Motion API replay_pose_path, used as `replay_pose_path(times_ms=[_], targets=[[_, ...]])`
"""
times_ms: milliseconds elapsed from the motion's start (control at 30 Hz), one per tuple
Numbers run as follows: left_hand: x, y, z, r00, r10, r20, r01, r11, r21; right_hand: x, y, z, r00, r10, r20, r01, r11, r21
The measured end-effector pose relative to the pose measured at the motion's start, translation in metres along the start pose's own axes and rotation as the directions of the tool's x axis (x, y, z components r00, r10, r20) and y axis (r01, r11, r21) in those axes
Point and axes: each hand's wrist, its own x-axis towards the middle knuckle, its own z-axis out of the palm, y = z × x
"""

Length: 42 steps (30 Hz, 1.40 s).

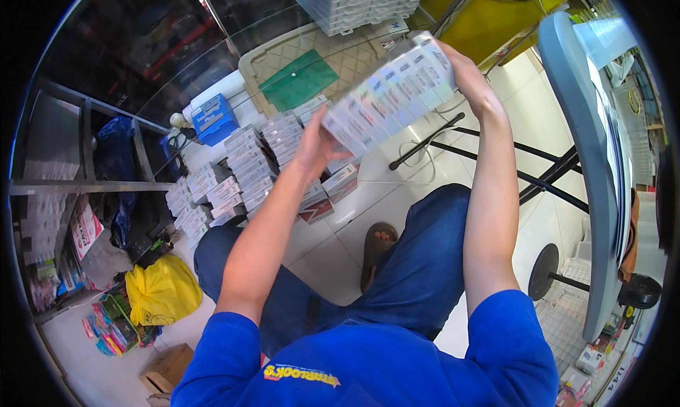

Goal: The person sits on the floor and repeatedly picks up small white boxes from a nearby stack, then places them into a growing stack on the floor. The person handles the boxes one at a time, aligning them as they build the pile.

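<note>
Out in front of me, tilted up to the right, is a row of small white printed boxes pressed together. My left hand is closed on its lower left end, with part of the fingers hidden behind it. At the upper right end, my right hand grips the other side, its fingers mostly out of sight. Below and left of the row, several stacks of similar small boxes stand on the tiled floor. A green plastic envelope lies on a beige lid behind my left hand.
A blue box stands behind the stacks. Clear plastic cases are piled at the far side. A grey table with black legs stands on the right. Shelving, a yellow bag and a cardboard box are on the left.
</note>
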Motion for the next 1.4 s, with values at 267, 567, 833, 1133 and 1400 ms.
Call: replay_pose_path(times_ms=[267,567,833,1133,1400], targets=[[0.077,0.063,0.029,0.981,0.182,-0.071,-0.118,0.841,0.528,-0.032,0.077,0.015,0.848,0.380,-0.369,-0.256,0.903,0.344],[0.175,0.040,-0.010,0.990,0.108,-0.086,0.073,0.123,0.990,-0.061,0.216,0.148,0.667,0.745,-0.023,-0.536,0.501,0.680],[0.151,-0.005,-0.049,0.939,0.341,0.039,-0.011,-0.083,0.996,-0.047,0.261,0.188,0.590,0.803,-0.085,-0.787,0.595,0.161],[-0.065,-0.017,-0.063,0.884,0.457,0.095,-0.143,0.072,0.987,0.020,0.261,0.174,0.767,0.564,-0.306,-0.476,0.820,0.317],[-0.122,-0.007,-0.091,0.882,0.373,-0.287,0.124,0.404,0.906,0.054,0.231,0.176,0.797,0.578,-0.173,-0.529,0.807,0.263]])
